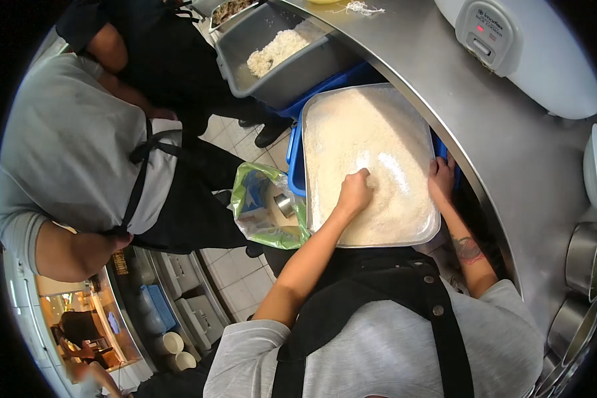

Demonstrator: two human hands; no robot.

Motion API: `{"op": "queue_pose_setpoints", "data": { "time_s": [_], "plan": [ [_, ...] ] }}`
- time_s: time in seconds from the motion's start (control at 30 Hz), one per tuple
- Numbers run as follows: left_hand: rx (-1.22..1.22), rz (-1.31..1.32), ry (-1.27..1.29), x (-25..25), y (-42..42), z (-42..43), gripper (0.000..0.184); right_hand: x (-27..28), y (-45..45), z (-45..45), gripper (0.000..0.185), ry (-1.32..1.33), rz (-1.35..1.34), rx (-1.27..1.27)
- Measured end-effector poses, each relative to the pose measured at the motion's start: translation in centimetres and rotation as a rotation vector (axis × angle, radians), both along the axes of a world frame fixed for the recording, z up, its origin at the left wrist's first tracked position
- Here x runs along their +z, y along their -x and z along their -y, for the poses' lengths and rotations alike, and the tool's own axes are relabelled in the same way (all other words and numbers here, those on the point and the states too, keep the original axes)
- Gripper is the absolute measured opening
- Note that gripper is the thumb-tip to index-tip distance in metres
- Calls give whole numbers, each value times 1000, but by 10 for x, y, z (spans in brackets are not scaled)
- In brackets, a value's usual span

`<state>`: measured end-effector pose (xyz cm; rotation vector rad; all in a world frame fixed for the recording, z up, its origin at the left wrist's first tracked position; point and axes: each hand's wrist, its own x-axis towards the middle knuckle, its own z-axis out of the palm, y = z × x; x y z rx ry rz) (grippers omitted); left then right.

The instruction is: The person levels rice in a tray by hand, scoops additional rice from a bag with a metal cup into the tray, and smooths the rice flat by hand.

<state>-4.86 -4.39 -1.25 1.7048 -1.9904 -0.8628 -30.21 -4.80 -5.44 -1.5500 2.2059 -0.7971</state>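
A wide metal tray [371, 245] rests on a blue bin [296, 156] in front of me. It holds a deep layer of pale, breadcrumb-like grains [338, 132], with a streak of white powder [393, 172] near the middle. My left hand [356, 191] is closed, pressed into the grains beside the powder; what its fingers hold is hidden. At the tray's right side, my right hand [441, 178] grips the rim. Left of the tray stands an open green plastic bag [255, 233] with more pale grains and a metal cup [284, 205] inside.
A grey tub [292, 73] with a pale clump stands beyond the tray. The steel counter [471, 119] curves along the right, bearing a white rice cooker [530, 53] and metal pots [584, 259]. A person in a grey shirt [73, 146] stands close on the left; another is behind.
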Motion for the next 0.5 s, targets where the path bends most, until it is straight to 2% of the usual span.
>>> {"op": "queue_pose_setpoints", "data": {
  "time_s": [0.1,0.13,0.23,0.3,0.33,0.43,0.5],
  "plan": [
    [41,-138,18,44,2,7,23,-8,0,-1,26,226,-72,-11],
    [31,-229,152,52,3,12,23,6,1,0,33,-28,58,1],
    [23,-346,199,115,6,20,28,6,2,-1,32,-40,-9,-8],
    [13,-410,241,139,5,23,31,4,3,-2,31,-22,9,-6],
    [7,-443,262,143,5,25,33,3,4,-2,31,-13,17,-6],
    [-24,-430,298,141,3,33,36,-13,6,-1,27,244,-140,-6],
    [-123,-334,286,126,-3,35,40,-23,10,1,28,265,-184,-7]
  ]
}}
